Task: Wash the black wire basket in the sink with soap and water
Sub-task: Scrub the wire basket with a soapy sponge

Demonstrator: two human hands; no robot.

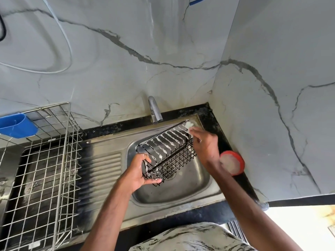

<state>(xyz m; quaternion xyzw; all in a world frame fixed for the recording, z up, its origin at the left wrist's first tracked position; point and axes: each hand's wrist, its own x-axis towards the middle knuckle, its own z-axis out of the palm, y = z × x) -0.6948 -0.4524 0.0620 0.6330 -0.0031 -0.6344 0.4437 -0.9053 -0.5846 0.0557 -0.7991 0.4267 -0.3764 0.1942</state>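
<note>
Head view: the black wire basket point(168, 153) is held tilted over the stainless steel sink point(196, 184), gripped at its near left end by the left hand point(139, 171), and a foamy white wad point(188, 125) (sponge or lather cannot be told) is pinched at its far right corner by the right hand point(204, 144). Each wire should be rubbed lengthwise under a firm grip. Strokes are better drawn nearward, since little room is left by the chrome tap point(154, 111) just beyond and the red-rimmed round tub point(232, 163) at the right.

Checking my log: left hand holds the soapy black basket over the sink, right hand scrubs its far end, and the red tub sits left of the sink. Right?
One slip: the head view shows the red tub on the counter right of the sink, not left. The rest stands.
</note>
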